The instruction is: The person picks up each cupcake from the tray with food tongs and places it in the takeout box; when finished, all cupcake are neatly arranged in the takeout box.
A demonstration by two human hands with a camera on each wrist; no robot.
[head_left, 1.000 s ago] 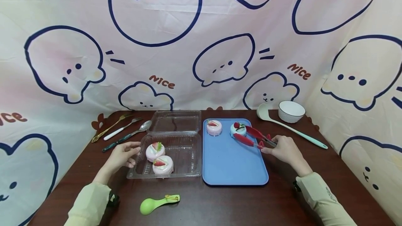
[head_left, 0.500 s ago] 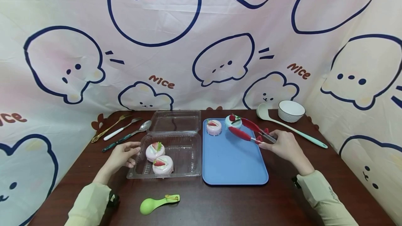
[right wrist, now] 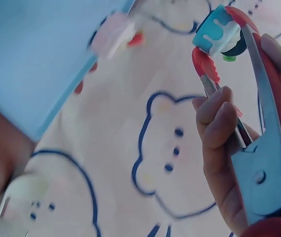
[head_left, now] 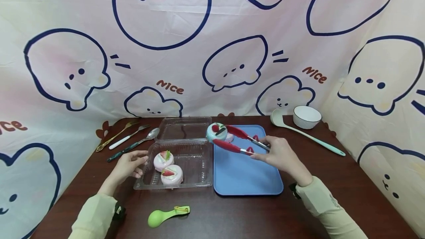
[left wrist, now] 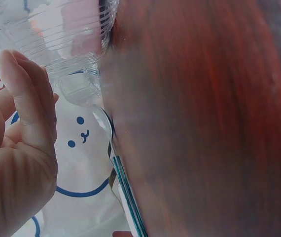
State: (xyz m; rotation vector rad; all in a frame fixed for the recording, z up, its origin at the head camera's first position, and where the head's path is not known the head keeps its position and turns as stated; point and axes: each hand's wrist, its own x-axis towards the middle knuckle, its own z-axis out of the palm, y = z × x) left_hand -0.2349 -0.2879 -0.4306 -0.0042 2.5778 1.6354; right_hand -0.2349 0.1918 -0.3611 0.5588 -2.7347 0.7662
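Observation:
My right hand (head_left: 278, 154) grips red-tipped metal tongs (head_left: 237, 146), squeezed around a small blue-and-white cake (head_left: 216, 132) topped with a red berry. The right wrist view shows the cake (right wrist: 218, 30) pinched between the red tips, up off the blue tray (head_left: 247, 172). In the head view it overlaps a pink cake (head_left: 230, 138) on that tray. My left hand (head_left: 128, 165) is at the left wall of the clear plastic box (head_left: 196, 169), fingers loosely bent. Two pink cakes with strawberry slices, one in front (head_left: 172, 175) and one behind (head_left: 163, 160), sit in the box's left half.
The box's clear lid (head_left: 185, 128) lies folded back. Left of it are a gold fork (head_left: 116, 135), a white-handled fork (head_left: 127, 138) and a spoon (head_left: 132, 146). A green scoop (head_left: 167, 215) lies in front. At the back right are a ladle (head_left: 305, 132) and a white bowl (head_left: 307, 117).
My right hand and the tongs have lifted the blue cake off the tray's back and carried it left to the tray's edge beside the box. The left hand has stayed by the box.

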